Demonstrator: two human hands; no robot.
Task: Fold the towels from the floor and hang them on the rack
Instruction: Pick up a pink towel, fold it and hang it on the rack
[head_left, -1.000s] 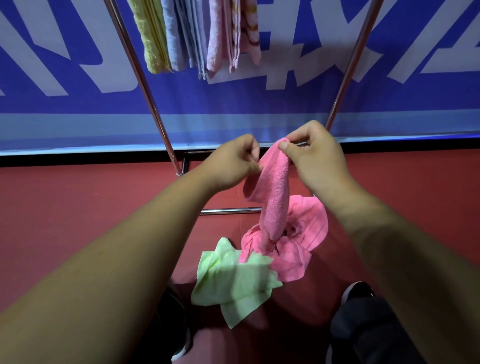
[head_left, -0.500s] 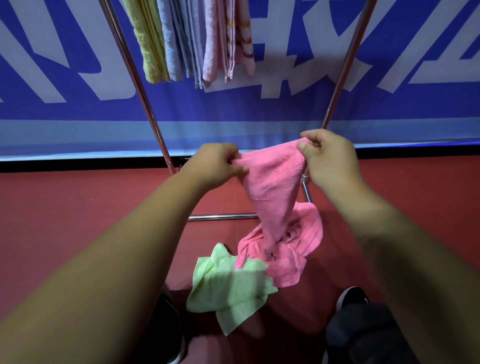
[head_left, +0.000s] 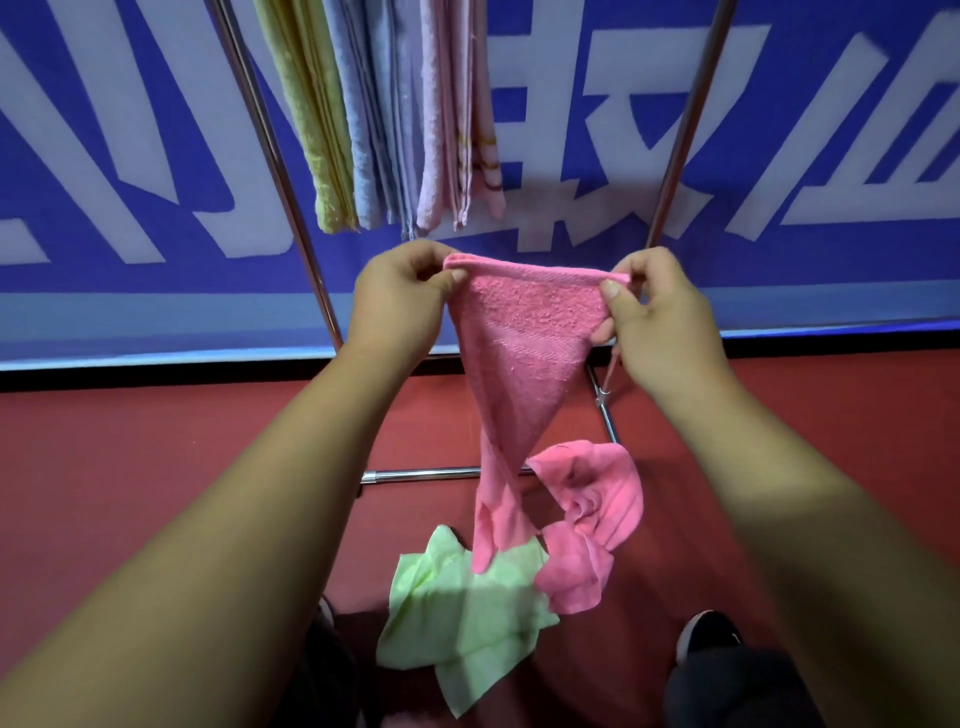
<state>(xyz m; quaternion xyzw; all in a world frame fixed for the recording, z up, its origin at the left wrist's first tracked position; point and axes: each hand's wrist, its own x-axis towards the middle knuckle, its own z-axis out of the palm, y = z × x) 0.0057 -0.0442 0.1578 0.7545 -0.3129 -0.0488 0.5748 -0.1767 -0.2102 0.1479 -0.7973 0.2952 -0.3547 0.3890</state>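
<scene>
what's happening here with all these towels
A person is holding a pink towel up by its top edge, the left hand pinching one corner and the right hand the other; its lower part hangs twisted. A second pink towel and a green towel lie crumpled on the red floor. Several towels already hang on the rack.

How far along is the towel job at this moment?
Done: several folded towels already hang on the rack. In hand: the left hand and right hand stretch the top edge of a pink towel, not yet folded. Left: a second pink towel and a green towel lie crumpled on the floor.
</scene>
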